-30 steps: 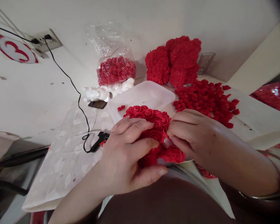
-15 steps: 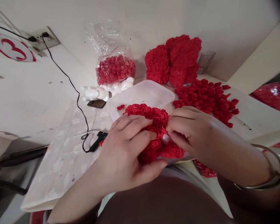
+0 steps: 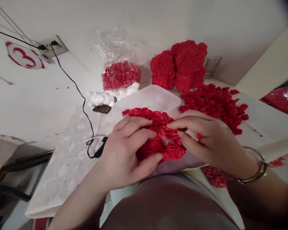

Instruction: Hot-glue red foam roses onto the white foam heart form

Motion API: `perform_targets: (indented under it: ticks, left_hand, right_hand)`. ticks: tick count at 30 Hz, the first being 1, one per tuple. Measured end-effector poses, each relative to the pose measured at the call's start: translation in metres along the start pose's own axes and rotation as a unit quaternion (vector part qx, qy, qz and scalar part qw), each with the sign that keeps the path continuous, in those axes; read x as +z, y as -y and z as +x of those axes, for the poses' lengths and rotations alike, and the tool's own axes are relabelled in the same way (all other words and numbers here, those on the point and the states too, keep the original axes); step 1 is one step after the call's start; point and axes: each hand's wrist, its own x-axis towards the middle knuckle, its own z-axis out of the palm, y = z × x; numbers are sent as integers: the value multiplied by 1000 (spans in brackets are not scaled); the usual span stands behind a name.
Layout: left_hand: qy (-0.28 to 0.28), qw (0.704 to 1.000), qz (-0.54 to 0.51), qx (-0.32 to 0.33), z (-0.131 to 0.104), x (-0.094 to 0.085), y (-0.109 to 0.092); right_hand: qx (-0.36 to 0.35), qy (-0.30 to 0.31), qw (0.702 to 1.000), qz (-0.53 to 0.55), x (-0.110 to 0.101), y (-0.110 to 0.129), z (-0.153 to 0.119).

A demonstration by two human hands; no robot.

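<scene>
A rounded form covered with red foam roses (image 3: pixel 156 121) is in front of me, with a small pale gap showing among the blooms. My left hand (image 3: pixel 132 143) is wrapped over its left side, fingers on top and thumb along the near edge. At its right side, the thumb and forefinger of my right hand (image 3: pixel 201 134) are curved around a red foam rose (image 3: pixel 174 132), which they partly hide. Part of a black glue gun (image 3: pixel 100 147) shows left of my left hand, its cord running up to the wall.
Behind the form lies a translucent plastic tray (image 3: pixel 156 95). Loose red roses (image 3: pixel 213 102) are heaped at right, near finished rose figures (image 3: pixel 182 65) and a glass (image 3: pixel 212 66). White foam figures (image 3: pixel 100 98), a phone (image 3: pixel 102 109) and a bag of roses (image 3: pixel 121 75) are at back left.
My right thumb and forefinger have spread from a tight pinch and sit further over the roses. My left hand keeps its hold, its thumb drawn slightly back. The view has shifted slightly.
</scene>
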Motion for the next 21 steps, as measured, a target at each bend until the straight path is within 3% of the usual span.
perform_targets:
  ticks: [4, 10, 15, 21]
  left_hand:
    - [11, 1000, -14, -8, -3, -4, 5]
    - [33, 999, -35, 12, -1, -9, 8]
    - [90, 996, 9, 6, 5, -9, 4]
    - [82, 996, 42, 3, 10, -7, 3]
  right_hand:
    - [22, -159, 984, 82, 22, -8, -27]
    - [-33, -64, 992, 102, 45, -12, -40]
    - [-27, -79, 989, 123, 48, -12, -38]
    - [-26, -81, 989, 118, 53, -15, -38]
